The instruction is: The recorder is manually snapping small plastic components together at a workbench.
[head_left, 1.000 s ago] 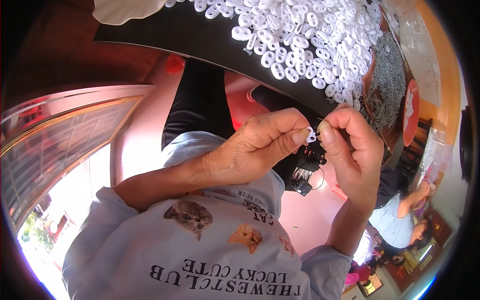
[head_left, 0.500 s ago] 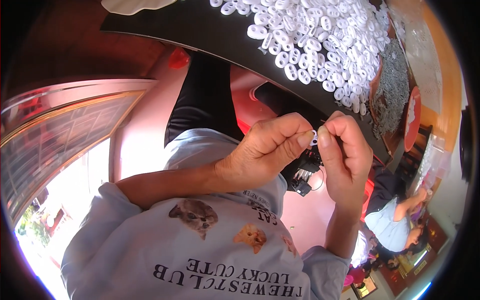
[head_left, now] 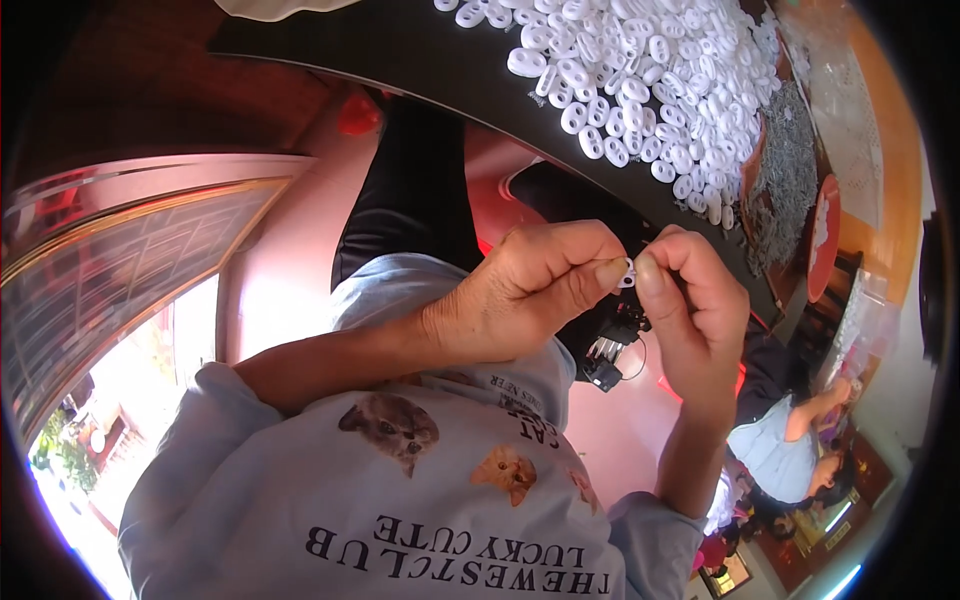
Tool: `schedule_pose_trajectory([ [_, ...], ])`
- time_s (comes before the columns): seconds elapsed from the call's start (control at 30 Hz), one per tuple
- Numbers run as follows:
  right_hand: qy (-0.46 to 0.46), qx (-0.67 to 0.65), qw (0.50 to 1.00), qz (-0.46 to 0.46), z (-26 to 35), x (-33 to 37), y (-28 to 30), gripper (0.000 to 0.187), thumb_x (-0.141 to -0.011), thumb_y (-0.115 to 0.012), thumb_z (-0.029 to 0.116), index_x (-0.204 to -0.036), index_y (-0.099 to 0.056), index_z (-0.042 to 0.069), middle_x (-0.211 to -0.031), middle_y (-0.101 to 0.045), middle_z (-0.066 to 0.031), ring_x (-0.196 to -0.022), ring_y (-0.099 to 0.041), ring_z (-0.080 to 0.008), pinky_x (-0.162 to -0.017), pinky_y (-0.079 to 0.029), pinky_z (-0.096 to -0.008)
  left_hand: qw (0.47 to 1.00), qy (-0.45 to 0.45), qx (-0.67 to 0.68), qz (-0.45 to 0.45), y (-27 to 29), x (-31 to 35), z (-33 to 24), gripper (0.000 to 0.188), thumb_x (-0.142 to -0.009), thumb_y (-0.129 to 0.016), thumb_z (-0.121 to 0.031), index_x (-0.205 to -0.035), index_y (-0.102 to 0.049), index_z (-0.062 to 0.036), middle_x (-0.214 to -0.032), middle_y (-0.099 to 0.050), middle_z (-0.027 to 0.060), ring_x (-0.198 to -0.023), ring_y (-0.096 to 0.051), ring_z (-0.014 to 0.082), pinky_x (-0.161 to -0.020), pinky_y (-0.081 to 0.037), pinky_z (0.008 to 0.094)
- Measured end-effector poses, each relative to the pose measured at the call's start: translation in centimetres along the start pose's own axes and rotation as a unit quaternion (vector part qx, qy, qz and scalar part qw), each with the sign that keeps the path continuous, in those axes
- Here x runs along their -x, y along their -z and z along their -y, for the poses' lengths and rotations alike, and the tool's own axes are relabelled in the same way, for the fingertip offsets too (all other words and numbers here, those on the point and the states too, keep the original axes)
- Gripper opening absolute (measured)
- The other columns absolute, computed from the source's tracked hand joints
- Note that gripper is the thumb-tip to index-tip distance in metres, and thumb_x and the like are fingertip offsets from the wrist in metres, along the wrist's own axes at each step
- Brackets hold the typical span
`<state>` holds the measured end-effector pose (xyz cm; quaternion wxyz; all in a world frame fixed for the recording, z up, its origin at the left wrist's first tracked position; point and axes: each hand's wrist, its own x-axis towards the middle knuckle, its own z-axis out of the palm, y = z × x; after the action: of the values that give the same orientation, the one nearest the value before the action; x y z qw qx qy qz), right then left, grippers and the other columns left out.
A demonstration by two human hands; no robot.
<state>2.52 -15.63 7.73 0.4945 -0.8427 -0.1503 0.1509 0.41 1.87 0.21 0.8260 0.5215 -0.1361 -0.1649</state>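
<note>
A small white oval plastic piece with two holes (head_left: 628,274), which looks like a cord lock, is pinched between my two hands in front of my body. My left hand (head_left: 545,290) grips its left side with thumb and curled forefinger. On its right side, the thumb and forefinger of my right hand (head_left: 695,305) press together. The fingertips cover most of the piece. Beyond my hands, a big heap of similar white two-hole pieces (head_left: 640,90) lies on the dark tabletop (head_left: 420,85).
A pile of small grey parts, seemingly springs (head_left: 785,175), lies right of the heap, beside a red round object (head_left: 825,240). Below my hands is a black device with a cable (head_left: 603,370). Another person in light blue (head_left: 775,455) sits at far right. A lattice panel (head_left: 130,270) stands left.
Both hands keep their pinch on the small white piece, with only a slight shift of the fingers. The view has moved a little, so the table and heap sit slightly farther right.
</note>
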Motion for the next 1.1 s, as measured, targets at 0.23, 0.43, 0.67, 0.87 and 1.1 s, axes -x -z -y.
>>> schedule_pose_trajectory([
  [0.23, 0.102, 0.191, 0.975, -0.054, -0.6, -3.2, 0.7, 0.006, -0.087, -0.059, -0.004, -0.091, -0.055, 0.000, -0.075, -0.050, -0.0096, -0.061, -0.050, -0.0225, -0.055, -0.041, -0.0304, 0.999, 0.022, -0.019, -0.022, 1.3, 0.0, -0.3, 0.016, -0.100, -0.053, -0.014, -0.095, -0.057, 0.0006, -0.080, -0.050, 0.0018, -0.074, -0.047, 0.0088, -0.068, -0.043, 0.0234],
  [0.43, 0.123, 0.306, 0.943, -0.052, -0.7, -5.7, -0.2, 0.013, -0.085, -0.064, 0.002, -0.095, -0.055, 0.003, -0.083, -0.055, -0.0119, -0.065, -0.056, -0.0319, -0.058, -0.045, -0.0389, 0.991, -0.081, -0.087, -0.059, 2.5, -0.4, 1.6, 0.019, -0.100, -0.053, -0.017, -0.102, -0.061, 0.0000, -0.100, -0.058, 0.0050, -0.075, -0.053, 0.0078, -0.069, -0.046, 0.0218],
  [0.67, 0.125, 0.352, 0.927, -0.021, -1.3, -6.4, -0.3, 0.017, -0.083, -0.066, 0.005, -0.094, -0.053, 0.004, -0.084, -0.056, -0.0116, -0.068, -0.059, -0.0333, -0.059, -0.045, -0.0421, 0.994, -0.079, -0.057, -0.055, 2.8, -0.7, 1.8, 0.019, -0.100, -0.053, -0.016, -0.104, -0.060, 0.0013, -0.111, -0.056, 0.0085, -0.081, -0.054, 0.0094, -0.074, -0.047, 0.0232],
  [0.87, 0.091, 0.355, 0.931, 0.000, -0.9, -6.6, -0.1, 0.016, -0.085, -0.065, 0.008, -0.090, -0.051, 0.003, -0.084, -0.058, -0.0128, -0.072, -0.059, -0.0355, -0.062, -0.046, -0.0444, 0.997, -0.054, -0.026, -0.054, 2.7, -0.6, 1.6, 0.020, -0.100, -0.052, -0.016, -0.106, -0.060, 0.0010, -0.112, -0.056, 0.0079, -0.082, -0.054, 0.0092, -0.074, -0.046, 0.0229],
  [1.1, 0.041, 0.384, 0.922, 0.039, -0.4, -7.2, 0.1, 0.015, -0.087, -0.062, 0.012, -0.088, -0.051, 0.002, -0.084, -0.060, -0.0167, -0.077, -0.060, -0.0393, -0.066, -0.045, -0.0486, 0.997, -0.045, -0.023, -0.065, 2.6, -0.3, 1.9, 0.020, -0.100, -0.052, -0.017, -0.104, -0.061, 0.0008, -0.114, -0.057, 0.0073, -0.081, -0.054, 0.0084, -0.072, -0.046, 0.0223],
])
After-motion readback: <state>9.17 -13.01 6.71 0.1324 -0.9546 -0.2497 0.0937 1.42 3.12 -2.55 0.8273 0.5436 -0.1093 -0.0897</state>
